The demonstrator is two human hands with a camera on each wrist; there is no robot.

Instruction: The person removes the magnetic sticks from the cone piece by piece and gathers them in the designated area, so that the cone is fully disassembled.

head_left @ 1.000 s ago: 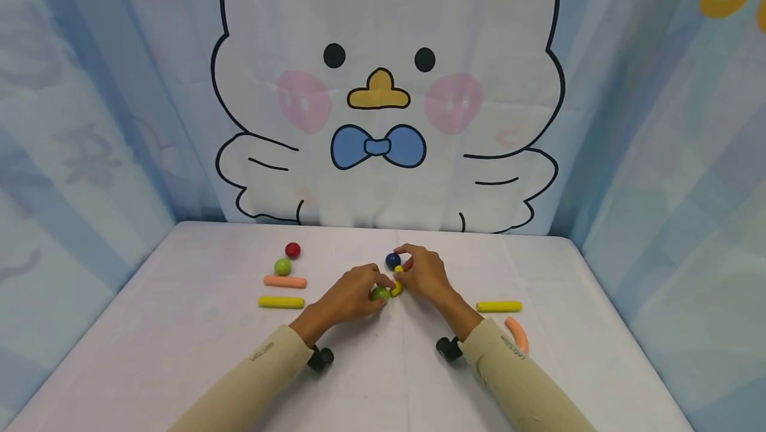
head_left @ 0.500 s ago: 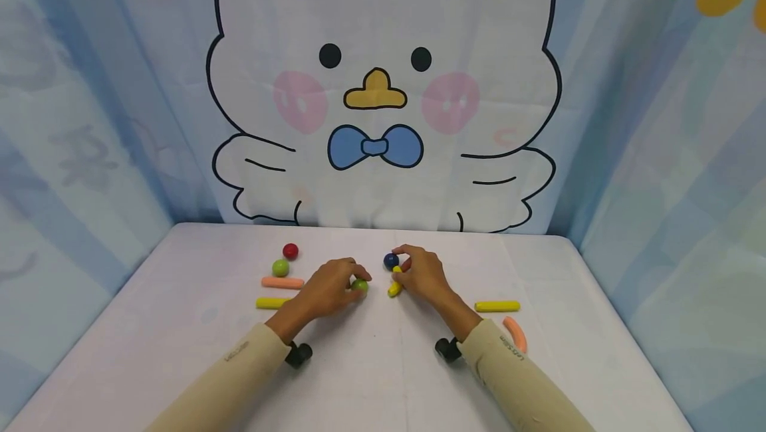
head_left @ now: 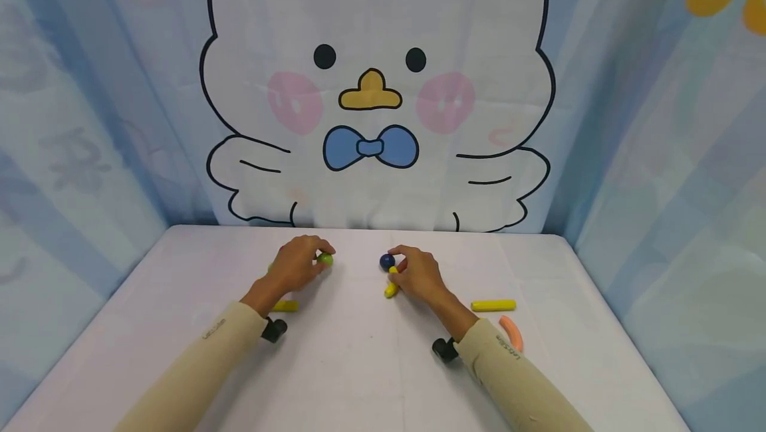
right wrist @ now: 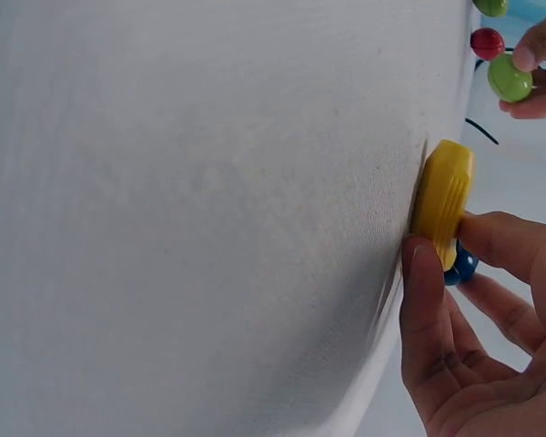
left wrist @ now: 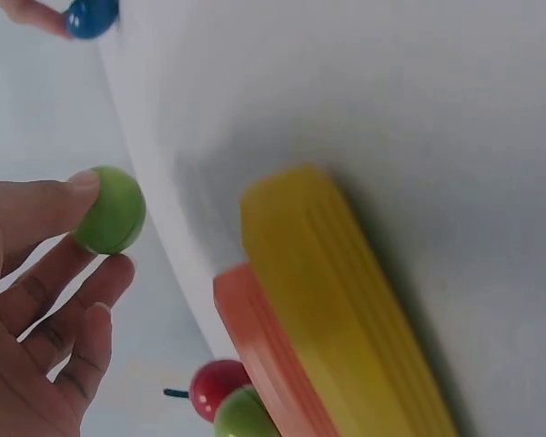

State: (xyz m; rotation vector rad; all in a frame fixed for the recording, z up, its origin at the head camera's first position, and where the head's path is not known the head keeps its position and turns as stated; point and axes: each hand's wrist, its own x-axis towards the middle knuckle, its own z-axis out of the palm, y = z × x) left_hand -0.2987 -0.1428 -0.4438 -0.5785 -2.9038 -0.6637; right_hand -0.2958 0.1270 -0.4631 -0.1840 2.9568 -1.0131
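In the head view my left hand pinches a green ball between thumb and fingertips. The left wrist view shows that green ball raised off the table. My right hand pinches a short curved yellow piece, which the right wrist view shows as a ridged yellow piece at the table surface. Just beyond it a dark blue ball sits at the right index fingertip. Part of this blue ball is hidden by the yellow piece and fingers in the right wrist view.
Under the left hand lie a yellow stick, an orange stick, a red ball and a second green ball. Another yellow stick and a curved orange piece lie beside the right forearm. A curtain backs the white table.
My left hand has carried the green ball from beside the yellow piece leftward and toward the back, covering most of the left group. My right hand has stayed by the yellow piece and blue ball.
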